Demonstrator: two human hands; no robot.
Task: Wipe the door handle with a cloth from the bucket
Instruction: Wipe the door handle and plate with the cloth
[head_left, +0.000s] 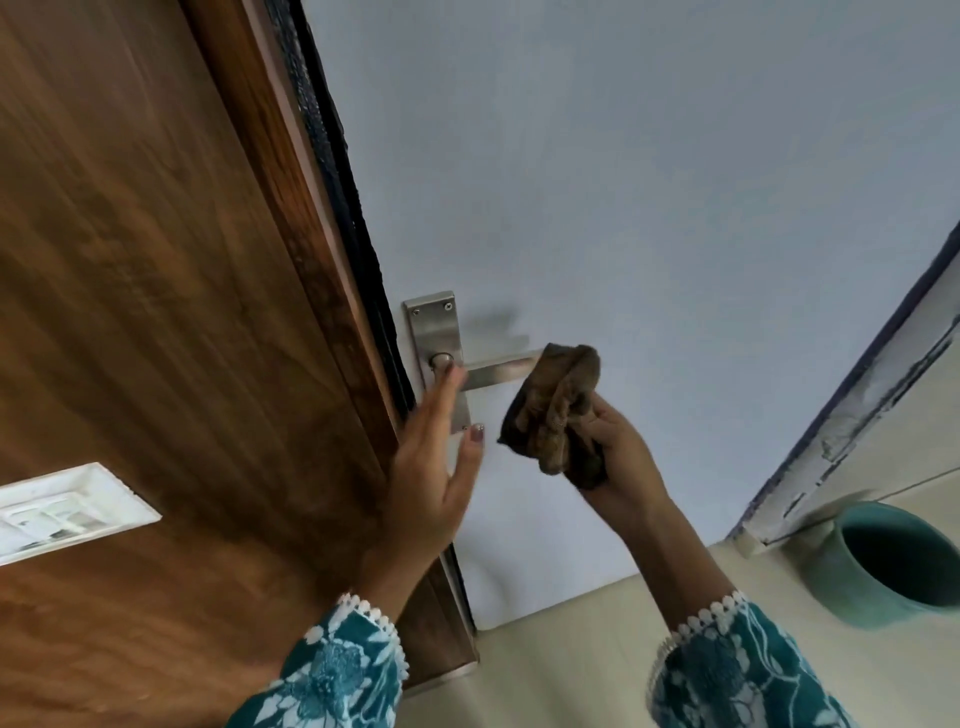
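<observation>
Bunched in the fingers of the right hand (618, 447), a brown cloth (553, 408) is gripped firmly at its lower part, its crumpled upper end rising toward twelve o'clock and touching the free tip of the door handle (493, 370). That metal lever runs out toward three o'clock from its backplate (434, 332) on a pale blue door (649, 182), just beside the brown wooden frame (291, 249). With fingers spread flat and nothing held, the left hand (436, 457) has its fingertips (449, 379) reaching toward one o'clock, up to the root of the lever near the round knob; whether they press on the metal cannot be told through the blur. A teal bucket (883, 561) stands on the floor at about four o'clock from the lever, well apart from both hands. Wiping looks to be just starting, with the cloth at the lever's outer end. By this reading, the next move calls for closing the cloth around the bar and drawing it along toward nine o'clock, to the backplate, while the left hand steadies the door. Both forearms rise from the bottom edge in patterned teal sleeves (332, 675), the right wrist bent back so the cloth leads.
</observation>
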